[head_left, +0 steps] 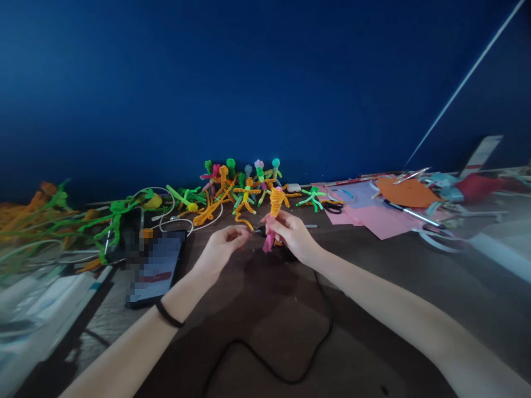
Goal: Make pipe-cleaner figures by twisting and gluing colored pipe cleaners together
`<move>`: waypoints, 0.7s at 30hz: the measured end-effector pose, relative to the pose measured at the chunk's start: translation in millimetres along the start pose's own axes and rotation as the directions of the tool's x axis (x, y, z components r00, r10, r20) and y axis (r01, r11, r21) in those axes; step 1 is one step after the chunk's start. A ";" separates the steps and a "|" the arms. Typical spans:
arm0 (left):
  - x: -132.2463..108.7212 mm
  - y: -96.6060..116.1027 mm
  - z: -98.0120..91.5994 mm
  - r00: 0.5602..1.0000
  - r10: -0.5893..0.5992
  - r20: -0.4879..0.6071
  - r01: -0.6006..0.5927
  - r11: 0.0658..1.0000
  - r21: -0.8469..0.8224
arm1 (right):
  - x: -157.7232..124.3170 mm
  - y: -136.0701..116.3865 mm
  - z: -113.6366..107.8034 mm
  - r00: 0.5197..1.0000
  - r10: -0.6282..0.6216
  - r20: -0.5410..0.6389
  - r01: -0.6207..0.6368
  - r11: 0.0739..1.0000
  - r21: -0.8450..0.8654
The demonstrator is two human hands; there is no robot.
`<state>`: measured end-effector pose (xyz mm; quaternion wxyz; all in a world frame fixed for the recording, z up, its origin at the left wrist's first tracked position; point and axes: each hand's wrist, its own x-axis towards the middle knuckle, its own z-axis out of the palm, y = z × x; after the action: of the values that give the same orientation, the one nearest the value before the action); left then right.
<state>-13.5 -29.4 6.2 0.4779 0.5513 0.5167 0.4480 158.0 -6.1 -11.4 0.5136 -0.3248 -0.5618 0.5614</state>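
Note:
My right hand (293, 235) is closed around a pipe-cleaner figure (276, 203) with a coiled orange upper part and pink strands hanging below. To its left, my left hand (226, 246) is pinched, its fingertips at the end of a thin orange pipe cleaner (244, 221) that curves up and back. The two hands are a little apart above the dark table. Partly hidden behind my right hand is a black tool (260, 229) with a metal tip; a black cord (327, 326) runs from near it toward me.
Several coloured pipe-cleaner figures (224, 179) stand along the blue wall (265, 83). On the left lie a phone (160, 271), white cables (166, 221) and green pipe cleaners (118, 213). On the right are pink paper sheets (384, 221), black-handled scissors (333, 208) and an orange sheet (409, 192).

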 end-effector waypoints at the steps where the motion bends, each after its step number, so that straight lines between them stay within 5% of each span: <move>1: -0.4 0.8 -0.3 1.000 -0.010 -0.018 0.010 1.000 -0.026 | -0.9 -0.7 1.2 1.000 0.009 -0.002 -0.009 1.000 -0.029; 13: -10.9 3.5 9.5 0.995 -0.101 -0.020 0.095 0.972 -0.217 | -13.9 -5.9 13.0 0.992 0.011 0.123 0.025 0.956 -0.291; 21: -14.5 4.4 13.6 0.994 0.026 -0.101 -0.037 0.994 -0.105 | -13.2 -4.2 12.3 0.993 -0.048 0.111 0.089 0.915 -0.394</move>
<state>-0.4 -44.8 8.6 0.4731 0.5100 0.5065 0.5095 150.8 -22.8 -8.1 0.4275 -0.3743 -0.7002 0.4323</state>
